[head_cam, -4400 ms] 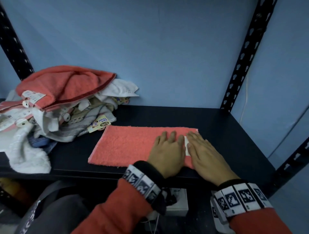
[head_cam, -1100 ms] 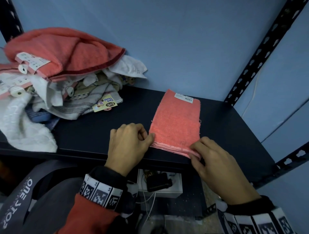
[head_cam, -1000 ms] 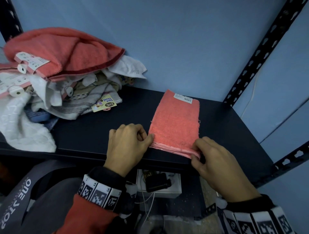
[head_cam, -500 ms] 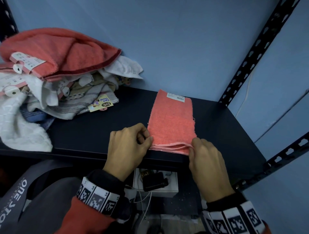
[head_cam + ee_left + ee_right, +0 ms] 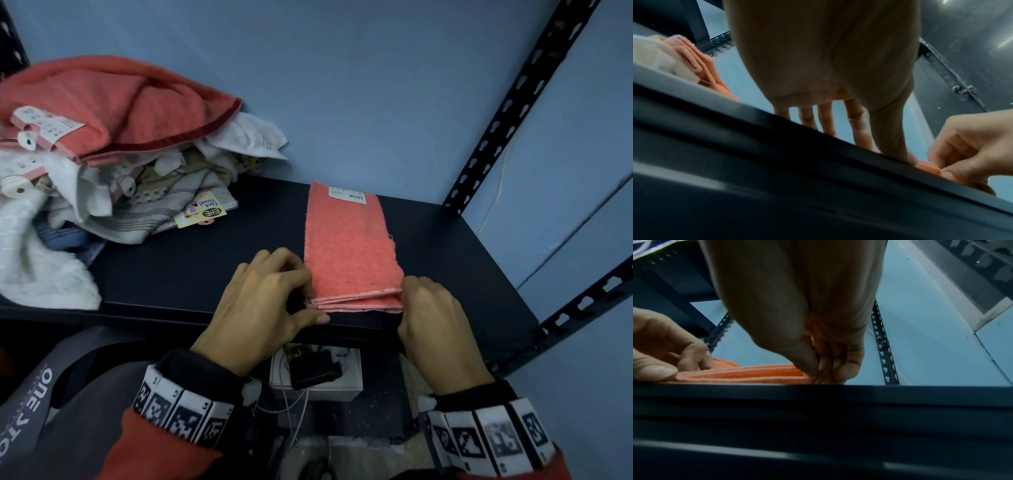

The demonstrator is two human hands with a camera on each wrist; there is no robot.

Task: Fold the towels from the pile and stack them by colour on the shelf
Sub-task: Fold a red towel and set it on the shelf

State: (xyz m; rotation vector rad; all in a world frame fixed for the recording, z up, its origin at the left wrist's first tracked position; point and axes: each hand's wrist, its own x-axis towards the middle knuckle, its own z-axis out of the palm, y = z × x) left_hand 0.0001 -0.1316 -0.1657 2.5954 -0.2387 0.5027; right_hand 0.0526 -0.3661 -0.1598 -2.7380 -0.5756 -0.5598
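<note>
A coral towel (image 5: 349, 246), folded into a narrow strip, lies front to back on the dark shelf (image 5: 191, 274), its white label at the far end. My left hand (image 5: 308, 305) pinches its near left corner, thumb below and fingers curled on top. At the near right corner my right hand (image 5: 406, 298) pinches the layered edge. In the right wrist view the towel (image 5: 748, 374) shows several layers at the shelf lip, held by the right hand (image 5: 816, 376). The left wrist view shows only a sliver of the towel (image 5: 927, 167).
The unfolded pile (image 5: 102, 154) of coral, white, striped and blue towels fills the shelf's left end. A perforated black upright (image 5: 513, 102) stands at the back right. The blue wall is close behind. A white box with a black device (image 5: 318, 373) sits below the shelf.
The towel, earlier lying across the shelf under both flat hands, now lies front to back. Over the last second the right hand shifted to the near right corner and the strip squared up.
</note>
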